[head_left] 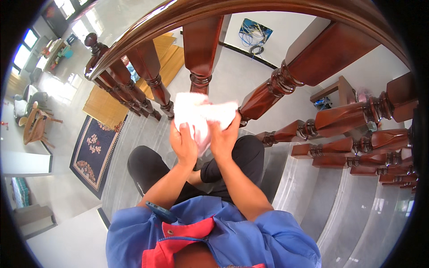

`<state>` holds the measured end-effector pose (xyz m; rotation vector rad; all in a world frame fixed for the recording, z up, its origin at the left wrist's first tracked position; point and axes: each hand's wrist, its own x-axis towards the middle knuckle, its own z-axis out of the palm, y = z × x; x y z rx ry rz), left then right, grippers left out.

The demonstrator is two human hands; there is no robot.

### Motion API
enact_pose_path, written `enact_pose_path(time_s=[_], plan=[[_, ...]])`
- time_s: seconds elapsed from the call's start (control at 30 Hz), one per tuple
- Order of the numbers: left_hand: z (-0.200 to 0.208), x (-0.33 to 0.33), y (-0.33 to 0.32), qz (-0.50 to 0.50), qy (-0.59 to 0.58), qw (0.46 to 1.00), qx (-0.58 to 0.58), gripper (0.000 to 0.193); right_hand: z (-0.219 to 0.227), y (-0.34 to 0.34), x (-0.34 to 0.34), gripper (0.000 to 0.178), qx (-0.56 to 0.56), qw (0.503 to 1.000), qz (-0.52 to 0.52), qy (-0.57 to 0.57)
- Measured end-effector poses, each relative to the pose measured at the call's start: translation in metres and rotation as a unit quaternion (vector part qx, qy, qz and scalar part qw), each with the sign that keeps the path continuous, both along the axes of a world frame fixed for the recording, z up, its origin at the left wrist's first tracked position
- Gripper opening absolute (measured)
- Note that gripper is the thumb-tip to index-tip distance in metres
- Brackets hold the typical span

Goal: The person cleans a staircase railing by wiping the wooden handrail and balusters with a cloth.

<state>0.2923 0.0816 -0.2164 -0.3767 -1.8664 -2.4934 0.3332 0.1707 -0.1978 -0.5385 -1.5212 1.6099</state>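
Both of my hands are wrapped round a white and pinkish cloth [196,111], bunched up and partly washed out by bright light. My left hand [183,145] grips its left side, with the fingers closed and partly hidden. Its right side is in my right hand [224,138], the thumb lying along the cloth. Just beyond stands a dark red-brown wooden baluster [203,49], its lower part covered by the cloth. Whether cloth and baluster touch, I cannot tell. Another turned baluster [270,87] slants away close to my right hand.
A curved wooden handrail [250,6] arches over the balusters. Grey stone steps [321,192] run down at the right. On the left lie a dark patterned mat [96,152] and flat cardboard [105,107], with a wooden chair [38,125] farther off. Coiled cables [255,38] lie beyond the railing.
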Motion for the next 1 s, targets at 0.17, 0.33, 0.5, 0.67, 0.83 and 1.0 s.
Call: enact_pose_path(time_s=[0.17, 0.33, 0.5, 0.67, 0.83, 1.0], plan=[[0.053, -0.061, 0.024, -0.02, 0.064, 0.989, 0.133, 0.047, 0.065, 0.012, -0.056, 0.078, 0.091, 0.994, -0.017, 0.053], [0.078, -0.099, 0.049, -0.204, 0.008, 0.951, 0.231, 0.057, 0.077, 0.038, -0.092, 0.07, -0.03, 0.979, 0.158, 0.126], [0.063, -0.149, 0.053, -0.151, 0.104, 0.982, 0.043, 0.04, 0.066, 0.009, -0.104, 0.077, -0.009, 0.984, 0.115, 0.135], [0.073, -0.144, 0.045, -0.174, 0.111, 0.974, -0.095, 0.039, 0.056, 0.0, -0.104, 0.088, 0.063, 0.983, 0.094, 0.142], [0.089, -0.056, 0.082, 0.109, 0.148, 0.981, 0.059, 0.055, 0.046, 0.048, -0.107, 0.067, -0.058, 0.967, 0.206, 0.137], [0.062, -0.076, 0.074, 0.055, 0.076, 0.995, 0.045, 0.049, 0.04, 0.046, -0.11, 0.068, -0.07, 0.975, 0.188, 0.097]])
